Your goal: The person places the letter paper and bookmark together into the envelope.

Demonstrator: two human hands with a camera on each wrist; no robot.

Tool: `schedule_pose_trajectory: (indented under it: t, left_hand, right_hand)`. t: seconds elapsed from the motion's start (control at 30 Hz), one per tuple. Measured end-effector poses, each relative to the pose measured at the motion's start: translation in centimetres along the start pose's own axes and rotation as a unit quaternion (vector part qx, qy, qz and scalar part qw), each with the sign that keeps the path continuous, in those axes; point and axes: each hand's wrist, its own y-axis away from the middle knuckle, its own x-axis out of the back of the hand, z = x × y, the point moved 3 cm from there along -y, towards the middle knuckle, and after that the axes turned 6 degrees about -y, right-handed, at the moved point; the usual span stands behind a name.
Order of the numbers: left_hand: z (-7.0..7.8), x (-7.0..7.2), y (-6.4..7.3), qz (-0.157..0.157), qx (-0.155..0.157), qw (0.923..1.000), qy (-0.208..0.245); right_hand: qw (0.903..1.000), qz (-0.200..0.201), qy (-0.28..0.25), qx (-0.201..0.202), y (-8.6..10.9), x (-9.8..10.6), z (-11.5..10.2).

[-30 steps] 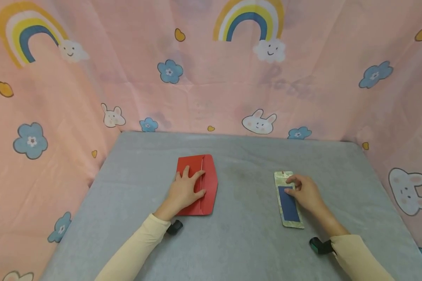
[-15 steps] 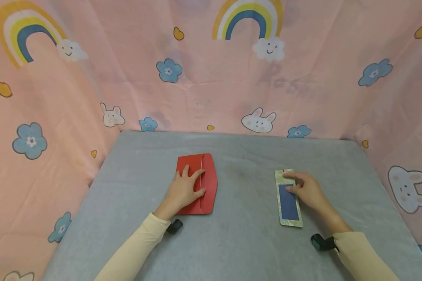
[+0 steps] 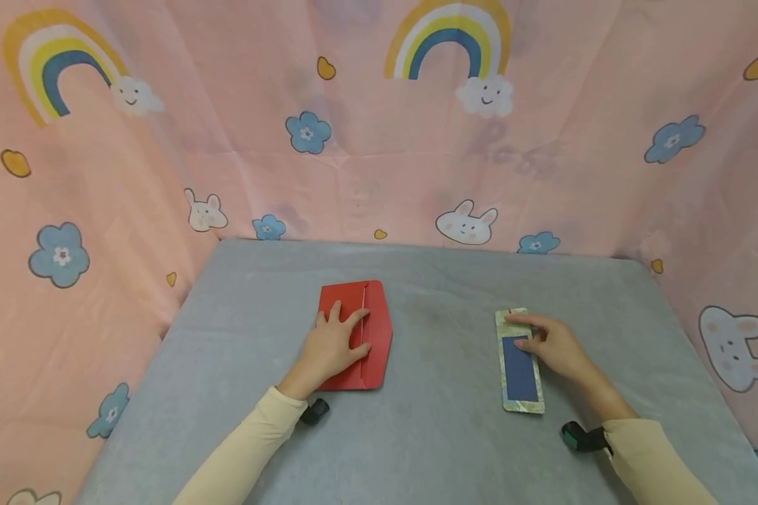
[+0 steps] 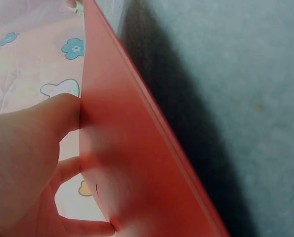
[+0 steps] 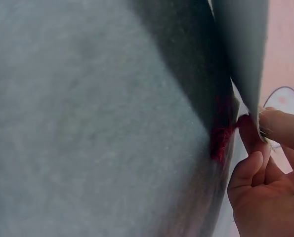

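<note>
A red envelope [image 3: 377,330] lies on the table left of the middle, its flap unfolded to the right. My left hand [image 3: 328,347] rests on it with spread fingers; the thumb reaches onto the flap side. In the left wrist view, the fingers touch the red paper [image 4: 132,163], and a dark shadow runs along its edge. To the right is a long bookmark [image 3: 521,375] with a blue panel and a pale patterned border. My right hand [image 3: 559,345] pinches its right side near the top, index finger stretched across it. A red tassel [image 5: 221,140] shows beside the fingers in the right wrist view.
Grey cloth covers the table [image 3: 442,435], with bare cloth between the envelope and the bookmark. A pink printed curtain [image 3: 379,161] hangs along the back and both sides. Small black devices [image 3: 316,412] sit at both wrists.
My right index finger has straightened and now reaches farther across the bookmark's top. The bookmark has turned slightly more upright. My left hand stays in place on the envelope.
</note>
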Motion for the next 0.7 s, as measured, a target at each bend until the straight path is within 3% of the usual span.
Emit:
schedule_pose_trajectory:
  t: [0.7]
  left_hand:
    - [0.19, -0.02, 0.01, 0.006, 0.002, 1.0000, 0.007]
  right_hand:
    - [0.9994, -0.027, -0.019, 0.010, 0.01, 0.55, -0.21]
